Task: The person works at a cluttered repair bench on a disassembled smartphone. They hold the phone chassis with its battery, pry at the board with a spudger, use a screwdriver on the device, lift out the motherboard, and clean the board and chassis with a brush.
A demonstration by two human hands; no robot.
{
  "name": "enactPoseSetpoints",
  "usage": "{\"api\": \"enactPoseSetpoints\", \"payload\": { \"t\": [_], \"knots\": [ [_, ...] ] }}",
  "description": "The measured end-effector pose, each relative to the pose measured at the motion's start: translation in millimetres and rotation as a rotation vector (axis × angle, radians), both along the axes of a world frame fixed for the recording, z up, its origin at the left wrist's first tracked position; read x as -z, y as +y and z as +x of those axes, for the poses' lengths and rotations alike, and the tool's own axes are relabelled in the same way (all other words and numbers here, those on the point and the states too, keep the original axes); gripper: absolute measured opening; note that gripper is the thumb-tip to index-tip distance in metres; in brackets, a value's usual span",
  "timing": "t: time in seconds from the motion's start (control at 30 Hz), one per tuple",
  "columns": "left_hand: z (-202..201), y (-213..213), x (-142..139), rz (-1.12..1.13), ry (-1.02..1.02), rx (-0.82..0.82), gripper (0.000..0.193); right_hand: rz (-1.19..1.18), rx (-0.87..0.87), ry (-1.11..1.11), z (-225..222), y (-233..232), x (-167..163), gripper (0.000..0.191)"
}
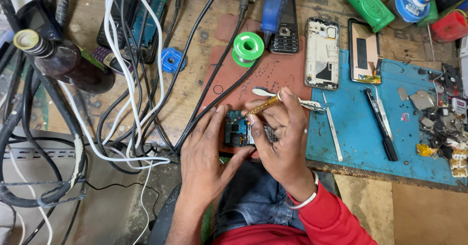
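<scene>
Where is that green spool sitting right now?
In the head view, the green spool lies at the top of the reddish mat, above the hands, just left of the keypad phone and beside a black cable.

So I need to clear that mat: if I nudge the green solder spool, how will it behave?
The green spool seems to lie on its flat flange on the red mat, so a nudge would probably slide it rather than roll it. Tipped on edge, its round rims would likely roll. It looks nearly empty, so probably light.
</scene>
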State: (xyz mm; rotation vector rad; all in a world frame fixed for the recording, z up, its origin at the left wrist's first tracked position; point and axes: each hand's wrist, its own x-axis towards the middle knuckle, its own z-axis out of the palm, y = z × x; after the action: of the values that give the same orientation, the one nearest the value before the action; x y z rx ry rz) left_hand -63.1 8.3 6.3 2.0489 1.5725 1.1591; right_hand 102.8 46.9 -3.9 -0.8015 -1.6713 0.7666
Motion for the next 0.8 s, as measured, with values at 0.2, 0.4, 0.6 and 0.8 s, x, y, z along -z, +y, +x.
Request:
{"api": "enactPoseSetpoints", "payload": {
  "t": [0.2, 0.4, 0.6, 0.8],
  "knots": [
    [-1.8, -1.3, 1.9, -0.048, 0.013, -0.027, 0.089, 0.191, 0.083, -0.191, -3.9, 3.2, -7.7, 0.075],
    [0.0, 3.5, 1.9, -0.041, 0.033, -0.037, 0.089, 0.207, 0.099, -0.184, -6.1, 9.7, -17.6, 0.064],
    [0.0, 2.0, 4.8, -0.049, 0.049, -0.026, 0.089, 0.25, 0.16, -0.22, -4.4, 8.2, -17.0, 0.063],
    [2.4, 3.9, 4.1, -0.019, 0.063, -0.024, 0.088, 0.228, 0.154, -0.183, -1.5, 8.2, -13.2, 0.062]
  ]
}}
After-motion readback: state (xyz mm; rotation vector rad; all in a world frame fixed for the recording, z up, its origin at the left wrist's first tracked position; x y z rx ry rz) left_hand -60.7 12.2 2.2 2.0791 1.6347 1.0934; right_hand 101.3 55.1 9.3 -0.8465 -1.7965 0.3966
